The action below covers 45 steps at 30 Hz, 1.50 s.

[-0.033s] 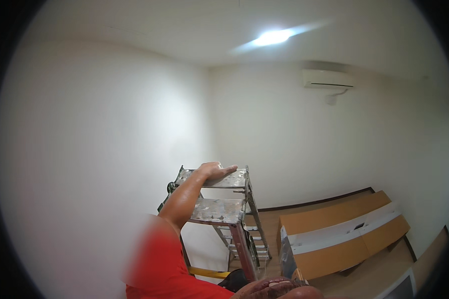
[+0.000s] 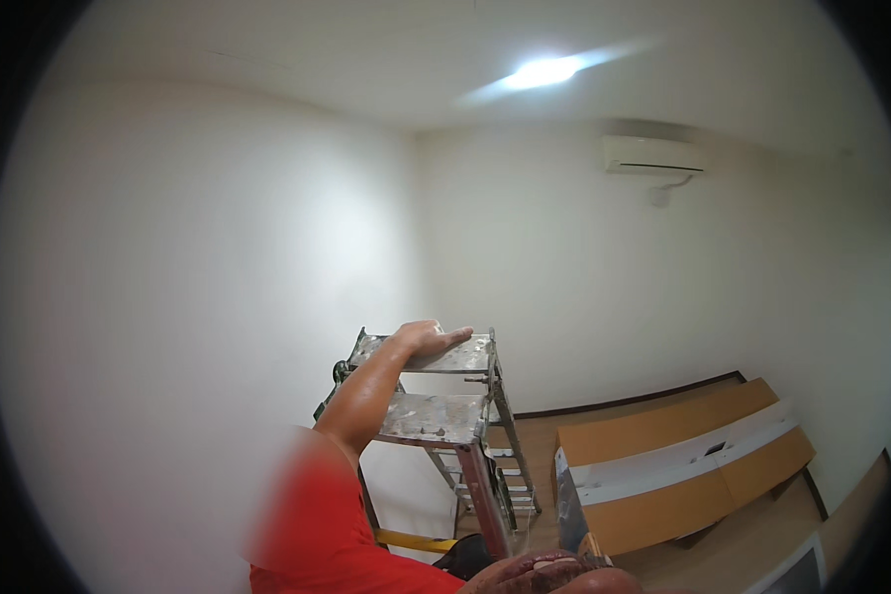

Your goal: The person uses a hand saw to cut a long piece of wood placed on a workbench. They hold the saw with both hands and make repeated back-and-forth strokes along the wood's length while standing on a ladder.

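Observation:
My left hand [image 2: 428, 341] rests on the top step of a paint-spattered metal stepladder [image 2: 436, 421]. The thumb points right along the step, and the other fingers bend over its far edge, mostly out of sight. My left arm reaches up to it from a red sleeve. At the lower edge of the picture is what looks like my right hand [image 2: 535, 574], stained dark and partly cut off. How its fingers lie, and whether anything is in them, does not show clearly.
A long brown and white cardboard box [image 2: 678, 470] lies on the wooden floor to the right. Bare white walls [image 2: 218, 247] rise at left and ahead. An air conditioner [image 2: 653, 155] hangs high on the far wall. A yellow strip [image 2: 414, 541] crosses low by the ladder.

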Each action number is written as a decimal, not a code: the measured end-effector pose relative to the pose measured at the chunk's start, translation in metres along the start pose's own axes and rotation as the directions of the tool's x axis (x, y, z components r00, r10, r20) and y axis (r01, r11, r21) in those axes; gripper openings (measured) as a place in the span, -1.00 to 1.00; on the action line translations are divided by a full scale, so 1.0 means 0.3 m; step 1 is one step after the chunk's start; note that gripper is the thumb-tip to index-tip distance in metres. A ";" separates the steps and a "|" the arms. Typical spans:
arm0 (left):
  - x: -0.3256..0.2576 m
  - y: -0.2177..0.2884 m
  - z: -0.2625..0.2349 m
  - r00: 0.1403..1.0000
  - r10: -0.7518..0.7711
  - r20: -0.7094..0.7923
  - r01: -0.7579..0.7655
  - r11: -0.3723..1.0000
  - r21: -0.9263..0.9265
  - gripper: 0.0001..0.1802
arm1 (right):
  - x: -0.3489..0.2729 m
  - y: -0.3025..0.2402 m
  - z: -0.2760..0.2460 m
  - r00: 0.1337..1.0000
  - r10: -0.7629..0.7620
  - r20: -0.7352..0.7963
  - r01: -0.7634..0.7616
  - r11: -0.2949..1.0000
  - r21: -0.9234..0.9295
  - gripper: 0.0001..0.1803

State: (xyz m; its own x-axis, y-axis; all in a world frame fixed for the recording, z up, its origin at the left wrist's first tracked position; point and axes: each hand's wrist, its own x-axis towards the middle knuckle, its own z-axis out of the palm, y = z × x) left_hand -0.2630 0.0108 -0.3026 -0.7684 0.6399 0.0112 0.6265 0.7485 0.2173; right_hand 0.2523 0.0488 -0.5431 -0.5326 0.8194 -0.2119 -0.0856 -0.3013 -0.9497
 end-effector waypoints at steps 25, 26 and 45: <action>-0.013 0.008 -0.042 0.992 0.047 0.114 -0.047 0.999 -0.003 -0.02 | 0.221 0.080 0.059 0.968 -0.251 0.026 0.252 0.965 -0.070 -0.63; -0.009 -0.015 -0.051 0.993 0.084 0.083 -0.084 0.996 -0.002 -0.03 | 0.209 0.048 0.072 0.971 -0.237 0.043 0.238 0.971 -0.014 -0.65; -0.198 -0.284 -0.047 0.963 0.240 -0.120 -0.127 0.802 0.584 0.05 | 0.215 -0.460 0.316 0.360 -0.922 -0.145 0.933 0.356 0.054 -0.19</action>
State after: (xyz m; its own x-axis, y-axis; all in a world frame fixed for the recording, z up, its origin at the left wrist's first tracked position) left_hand -0.2725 -0.0935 -0.3080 -0.6058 0.7750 0.1799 0.6763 0.6207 -0.3967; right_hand 0.1498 0.0971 -0.4039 0.0090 0.6432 0.7657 -0.5732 0.6307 -0.5231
